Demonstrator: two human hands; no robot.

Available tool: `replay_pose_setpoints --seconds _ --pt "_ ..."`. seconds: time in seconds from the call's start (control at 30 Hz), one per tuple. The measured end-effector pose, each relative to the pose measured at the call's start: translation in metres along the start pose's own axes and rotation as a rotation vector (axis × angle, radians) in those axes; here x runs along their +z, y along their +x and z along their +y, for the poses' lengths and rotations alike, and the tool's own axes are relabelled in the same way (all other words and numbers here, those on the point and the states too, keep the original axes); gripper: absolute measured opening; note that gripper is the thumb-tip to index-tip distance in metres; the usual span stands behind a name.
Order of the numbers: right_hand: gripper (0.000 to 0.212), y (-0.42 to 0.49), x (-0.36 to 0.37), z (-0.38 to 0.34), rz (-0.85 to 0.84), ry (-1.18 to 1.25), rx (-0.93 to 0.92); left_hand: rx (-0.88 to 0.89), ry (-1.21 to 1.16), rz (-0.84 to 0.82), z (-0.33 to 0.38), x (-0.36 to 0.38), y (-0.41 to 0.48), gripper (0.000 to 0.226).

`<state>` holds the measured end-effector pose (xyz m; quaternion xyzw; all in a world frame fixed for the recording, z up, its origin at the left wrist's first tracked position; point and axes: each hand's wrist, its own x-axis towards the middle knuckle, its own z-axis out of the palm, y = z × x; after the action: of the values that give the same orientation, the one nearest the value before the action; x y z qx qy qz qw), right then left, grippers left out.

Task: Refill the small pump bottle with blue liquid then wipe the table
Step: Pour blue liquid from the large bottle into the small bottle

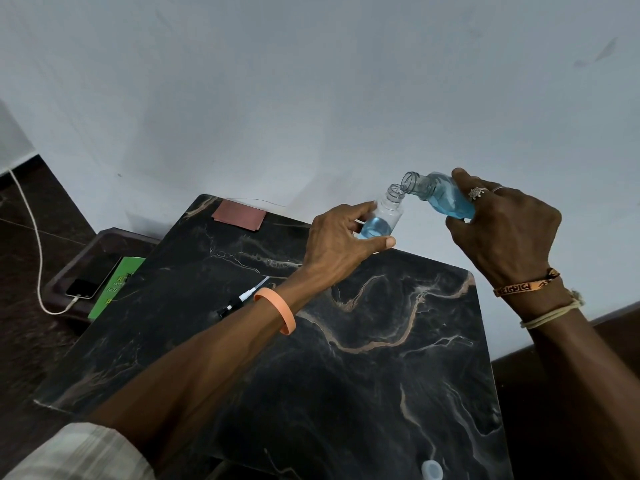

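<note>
My left hand [341, 237] grips the small clear pump bottle [382, 220], uncapped and holding blue liquid in its lower part, above the far edge of the black marble table [346, 358]. My right hand [502, 230] holds a larger clear bottle [440, 197] of blue liquid, tipped with its open mouth just over the small bottle's neck. The pump head with its tube [242, 297] lies on the table to the left of my left wrist. A brownish cloth [239, 214] lies at the table's far left corner.
A pale bottle cap [432, 470] sits at the table's near edge. Left of the table, a dark tray [104, 244] holds a phone [91, 277] on a white cable and a green booklet [116, 287]. A white wall stands close behind.
</note>
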<state>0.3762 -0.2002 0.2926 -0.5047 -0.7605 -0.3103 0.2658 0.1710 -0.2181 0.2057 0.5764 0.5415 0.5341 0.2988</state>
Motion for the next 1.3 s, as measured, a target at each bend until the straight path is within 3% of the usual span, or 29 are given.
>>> replay_pose_setpoints --seconds 1.3 --pt "0.053 0.0012 0.0049 0.0045 -0.008 0.006 0.006 -0.036 -0.016 -0.023 -0.0024 0.0072 0.0039 0.064"
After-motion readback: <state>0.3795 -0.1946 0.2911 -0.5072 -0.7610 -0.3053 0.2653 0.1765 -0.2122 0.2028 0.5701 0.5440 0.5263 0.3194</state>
